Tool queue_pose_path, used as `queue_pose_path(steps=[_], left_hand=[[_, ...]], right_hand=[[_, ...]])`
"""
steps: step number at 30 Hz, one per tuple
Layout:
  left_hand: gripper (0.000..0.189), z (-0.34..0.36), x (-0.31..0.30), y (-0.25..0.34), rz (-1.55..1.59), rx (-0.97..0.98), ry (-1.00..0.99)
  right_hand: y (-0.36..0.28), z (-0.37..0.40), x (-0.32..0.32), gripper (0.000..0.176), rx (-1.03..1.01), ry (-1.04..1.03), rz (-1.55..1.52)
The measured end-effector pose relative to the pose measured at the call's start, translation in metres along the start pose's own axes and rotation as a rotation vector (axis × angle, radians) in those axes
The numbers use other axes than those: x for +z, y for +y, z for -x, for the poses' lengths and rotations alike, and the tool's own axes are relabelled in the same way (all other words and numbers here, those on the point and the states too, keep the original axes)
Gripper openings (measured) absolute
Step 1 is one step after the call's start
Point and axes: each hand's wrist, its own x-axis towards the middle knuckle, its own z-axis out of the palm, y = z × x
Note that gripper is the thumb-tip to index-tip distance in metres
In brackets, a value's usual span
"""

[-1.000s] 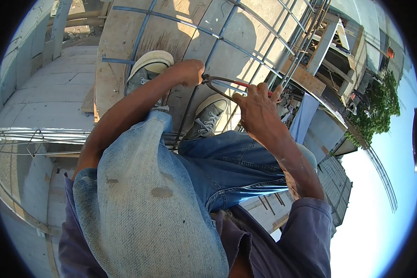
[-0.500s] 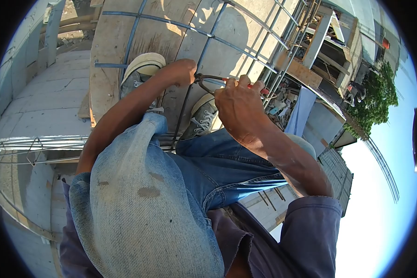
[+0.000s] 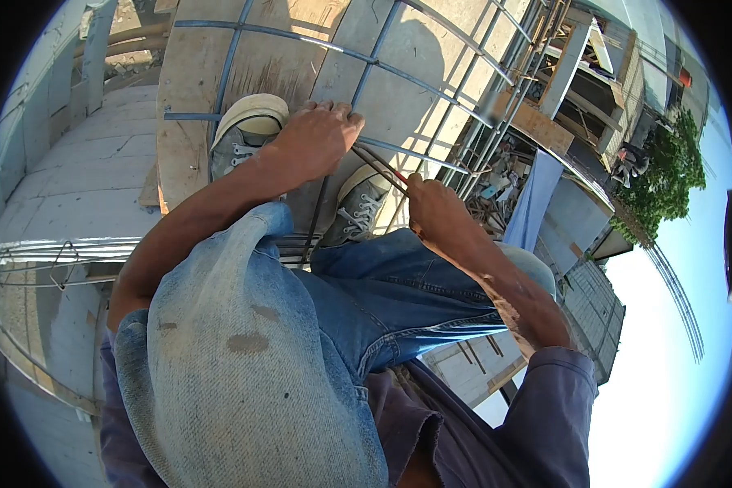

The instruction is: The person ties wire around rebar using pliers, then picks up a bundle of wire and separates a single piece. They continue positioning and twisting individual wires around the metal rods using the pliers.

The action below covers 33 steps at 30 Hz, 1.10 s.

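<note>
1. Sunlit wooden boards (image 3: 185, 154) spread across the top center of the frame beneath a grid of steel bars (image 3: 374, 60), with a green tree (image 3: 667, 179) and bright sky at right.

2. Near the center of the frame, a pair of pincers (image 3: 398, 175) with red on the handles slants down and right between the worker's hands, above the canvas shoe (image 3: 364, 203). Its handles, spread wide half a second earlier, now run closer together.

3. Just above center, the left hand (image 3: 311, 145) shows its back, fingers bent and slightly parted over a bar at the pincers' head. In the earlier frame it was rolled over, fingers hidden. Whether it pinches anything cannot be told.

4. Right of center, the right hand (image 3: 439, 213) is curled nearly closed around the handle ends, thumb side up. Its fingers lay fanned along the handles earlier, and the hand has shifted right and lower in the frame.

5. Worn blue jeans (image 3: 252, 350) fill the lower center, as before. A second shoe (image 3: 250, 130) rests on the boards at upper left of center, while a blue cloth (image 3: 535, 199) hangs right of center.
</note>
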Motion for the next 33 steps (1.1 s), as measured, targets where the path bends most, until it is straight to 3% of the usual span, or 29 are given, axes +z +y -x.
queue_pose_path(steps=[2, 4, 6, 7, 8, 10, 11, 13, 14, 17, 18, 20, 21, 22, 24, 28, 33], left_hand=[[0.045, 0.010, 0.002, 0.014, -0.082, 0.387, 0.242], [0.047, 0.011, 0.025, 0.023, -0.016, 0.504, 0.208], [0.048, 0.004, 0.036, 0.028, 0.035, 0.627, 0.180], [0.047, 0.000, 0.037, 0.028, 0.069, 0.666, 0.191], [0.046, 0.000, 0.039, 0.027, 0.115, 0.700, 0.198], [0.042, 0.000, 0.041, 0.022, 0.113, 0.730, 0.204], [0.038, 0.001, 0.042, 0.020, 0.181, 0.757, 0.238], [0.035, 0.001, 0.045, 0.015, 0.255, 0.773, 0.263], [0.028, -0.005, 0.043, 0.014, 0.241, 0.796, 0.210], [0.016, -0.017, 0.039, 0.021, 0.220, 0.849, 0.090], [0.013, -0.020, 0.038, 0.027, 0.178, 0.793, 0.036], [0.011, -0.026, 0.039, 0.035, 0.125, 0.749, -0.019], [0.012, -0.027, 0.043, 0.038, 0.075, 0.719, 0.015], [0.013, -0.027, 0.048, 0.041, 0.034, 0.689, 0.043], [0.015, -0.029, 0.054, 0.045, 0.073, 0.660, 0.019], [0.017, -0.031, 0.059, 0.045, 0.033, 0.633, -0.017], [0.016, -0.032, 0.028, 0.053, -0.077, 0.617, -0.298]], right_hand=[[0.015, -0.005, 0.024, 0.023, -0.012, 0.032, -0.048], [0.020, -0.005, 0.036, 0.018, -0.036, 0.086, -0.190], [0.012, -0.006, 0.038, 0.007, -0.098, 0.025, -0.527], [0.004, -0.004, 0.031, 0.019, 0.269, -0.344, -1.072], [-0.005, 0.000, 0.040, 0.019, 0.314, -0.393, -1.612], [-0.021, 0.004, 0.036, 0.019, 0.388, -0.506, -2.173], [-0.028, 0.003, 0.039, 0.019, 0.392, -0.521, -2.168], [-0.041, 0.003, 0.046, 0.022, 0.373, -0.575, -2.589], [-0.042, 0.005, 0.044, 0.022, 0.381, -0.590, -2.588], [-0.030, 0.015, 0.035, 0.040, 0.401, -0.453, -2.101], [-0.018, 0.019, 0.033, 0.040, 0.404, -0.449, -2.111], [0.000, 0.020, 0.025, 0.041, 0.246, -0.307, -1.144], [-0.002, 0.026, 0.023, 0.037, 0.142, -0.077, -0.716], [-0.005, 0.026, 0.024, 0.037, 0.143, -0.083, -0.719], [-0.018, 0.029, 0.028, 0.032, 0.127, 0.186, -0.252], [-0.031, 0.010, 0.061, 0.025, 0.339, 0.221, -0.336], [-0.015, 0.005, 0.080, 0.014, 0.221, 0.195, -0.466]])
